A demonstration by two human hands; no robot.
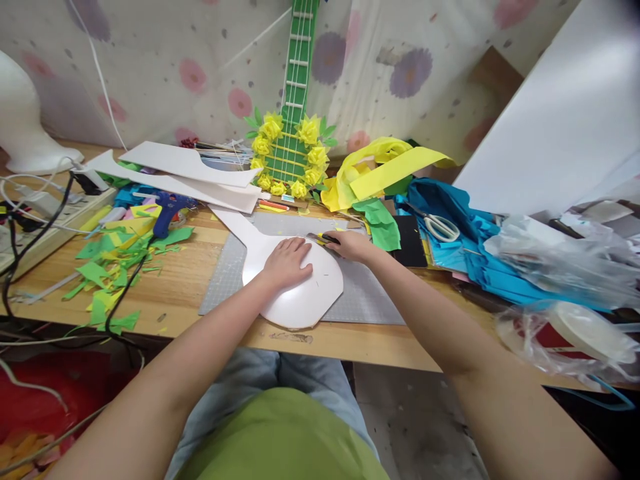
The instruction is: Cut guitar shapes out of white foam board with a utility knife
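Note:
A white board point(325, 293) cut in a rounded shape with a long narrow neck lies on a grey cutting mat point(370, 300). My left hand point(289, 262) rests flat on the board with its fingers spread. At the board's upper right edge, my right hand point(351, 245) is wrapped round a black and yellow cutter point(323, 238), whose blade end points left. Behind the mat stands a green guitar shape point(293, 157) with white strings, framed by yellow paper flowers.
White board pieces point(185, 163), a blue glue gun point(169, 210) and green and yellow scraps point(103, 267) lie left. To the right are yellow paper point(395, 175), scissors point(441, 227), blue paper point(480, 240), plastic bags point(560, 260) and a large leaning white board point(565, 113).

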